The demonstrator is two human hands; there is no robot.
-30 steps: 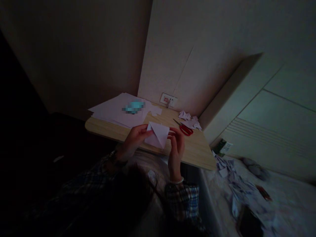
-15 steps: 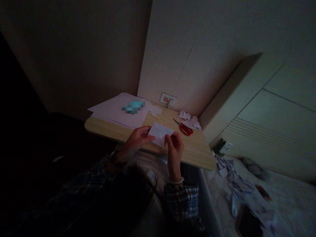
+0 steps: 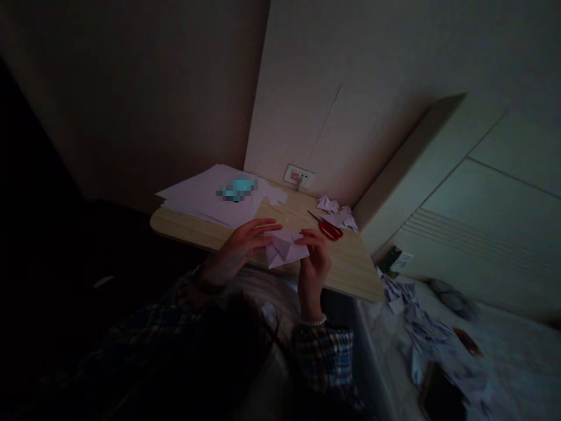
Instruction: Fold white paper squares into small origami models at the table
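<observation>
A small folded white paper (image 3: pixel 286 248) is held between both hands just above the near edge of a light wooden table (image 3: pixel 346 263). My left hand (image 3: pixel 239 248) grips its left side, with the index finger stretched along the top edge. My right hand (image 3: pixel 314 263) pinches its right side with thumb and fingers closed. Both wrists come out of plaid sleeves; the right one wears a bead bracelet.
A stack of white sheets (image 3: pixel 205 199) lies at the table's back left. Red-handled scissors (image 3: pixel 328 229) and folded paper bits (image 3: pixel 337 213) sit at the back right, below a wall socket (image 3: pixel 298 175). Paper scraps (image 3: pixel 421 327) litter the bed to the right.
The paper has been tilted from upright to nearly flat and lowered toward the table. My left index finger has stretched out over its top edge.
</observation>
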